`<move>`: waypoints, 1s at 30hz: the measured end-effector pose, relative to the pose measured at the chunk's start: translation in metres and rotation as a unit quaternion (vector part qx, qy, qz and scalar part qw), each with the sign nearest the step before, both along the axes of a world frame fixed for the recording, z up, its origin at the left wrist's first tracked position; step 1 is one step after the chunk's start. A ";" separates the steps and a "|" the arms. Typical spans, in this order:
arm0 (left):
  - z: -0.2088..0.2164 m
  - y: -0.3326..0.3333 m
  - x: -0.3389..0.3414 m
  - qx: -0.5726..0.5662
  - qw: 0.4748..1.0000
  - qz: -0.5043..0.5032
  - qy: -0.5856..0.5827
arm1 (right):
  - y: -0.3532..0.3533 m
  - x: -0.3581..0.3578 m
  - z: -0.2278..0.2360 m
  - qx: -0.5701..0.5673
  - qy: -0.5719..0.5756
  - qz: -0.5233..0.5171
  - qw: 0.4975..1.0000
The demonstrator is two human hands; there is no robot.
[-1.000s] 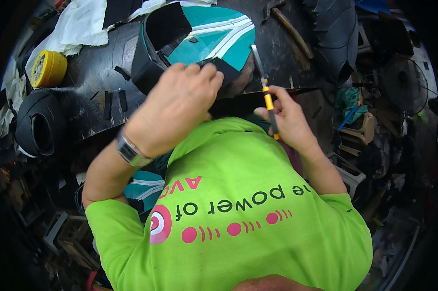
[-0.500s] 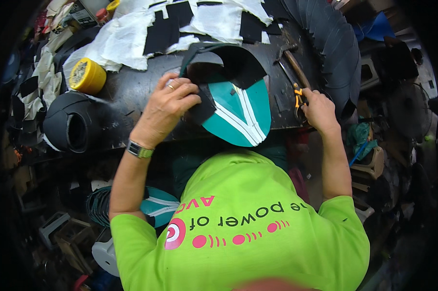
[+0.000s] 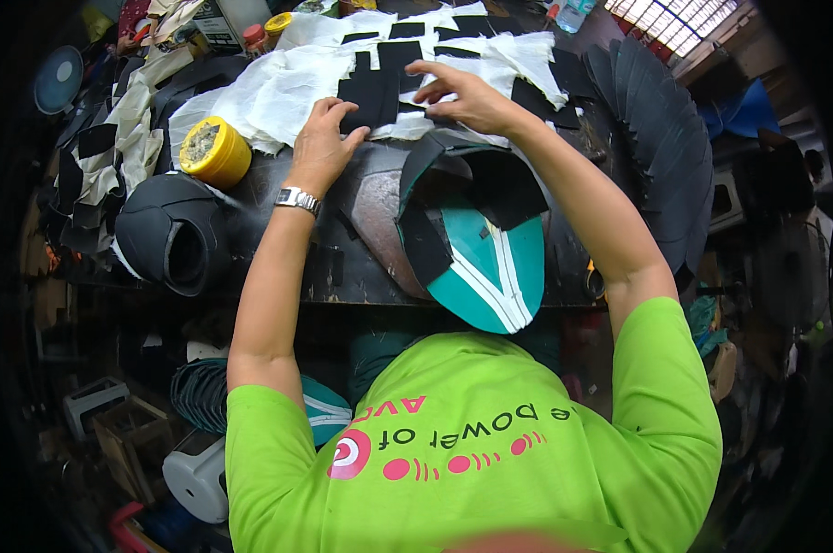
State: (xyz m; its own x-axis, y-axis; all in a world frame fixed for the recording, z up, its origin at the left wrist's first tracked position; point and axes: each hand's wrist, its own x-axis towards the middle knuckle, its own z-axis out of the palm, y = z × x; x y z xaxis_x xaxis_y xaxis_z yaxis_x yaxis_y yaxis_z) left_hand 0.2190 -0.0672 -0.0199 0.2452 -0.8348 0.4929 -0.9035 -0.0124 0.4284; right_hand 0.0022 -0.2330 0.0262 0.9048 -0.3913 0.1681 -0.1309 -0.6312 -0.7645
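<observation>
My left hand (image 3: 324, 140) is open, thumb and fingers spread, at the near edge of a black fabric piece (image 3: 372, 90) lying on white cloth. My right hand (image 3: 460, 100) reaches in from the right over the same pieces; its fingers are apart and bent, with nothing seen in them. Nearer to me lies a teal and black shoe upper (image 3: 484, 283) with white stripes in a V, its black back part standing up. Under its left side shows a worn grey-brown slab (image 3: 384, 217). Orange scissor handles (image 3: 593, 276) peek out beside my right forearm.
A yellow tub (image 3: 215, 153) stands at the left, behind a rounded black stitched piece (image 3: 172, 235). White cloth sheets (image 3: 292, 88) with black pieces cover the far table. A long row of overlapped black pieces (image 3: 661, 147) curves along the right. More teal uppers (image 3: 324, 410) hang below the left arm.
My left hand has let go of the shoe upper and moved to the black fabric. My right hand has left the scissors and reached across to the far pieces. The view has shifted.
</observation>
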 end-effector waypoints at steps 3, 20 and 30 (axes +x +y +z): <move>-0.011 -0.012 0.011 0.043 0.999 0.008 -0.007 | -0.012 0.039 -0.008 -0.014 0.057 0.040 0.997; 0.030 0.006 0.032 -0.108 0.936 0.004 0.334 | -0.022 0.036 -0.030 -0.069 0.164 0.033 0.983; 0.145 0.120 -0.015 -0.274 0.796 -0.248 0.480 | 0.003 0.023 0.031 0.108 -0.064 0.049 0.991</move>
